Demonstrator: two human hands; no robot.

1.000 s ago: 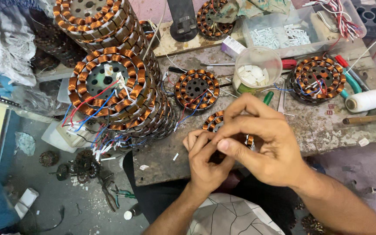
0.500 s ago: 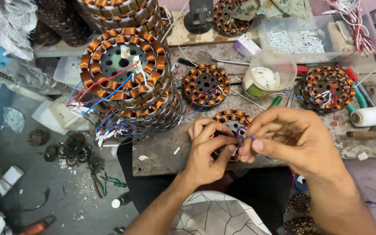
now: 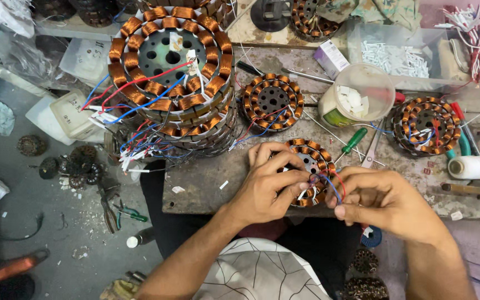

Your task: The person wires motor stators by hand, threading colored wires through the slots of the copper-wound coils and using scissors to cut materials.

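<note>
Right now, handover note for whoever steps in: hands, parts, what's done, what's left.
Left hand: fingers on the near rim of the copper-wound stator at the bench edge, steadying it.
Right hand: pinching the stator's blue and red lead wires just beside the windings.
Around: tall stack of wound stators at far left with leads hanging out, one single stator behind, another at right. Green screwdriver, plastic tub and white thread spool within reach.
Done: coils are wound on this stator.
Left: leads are loose in the fingers, not yet tidied.
</note>
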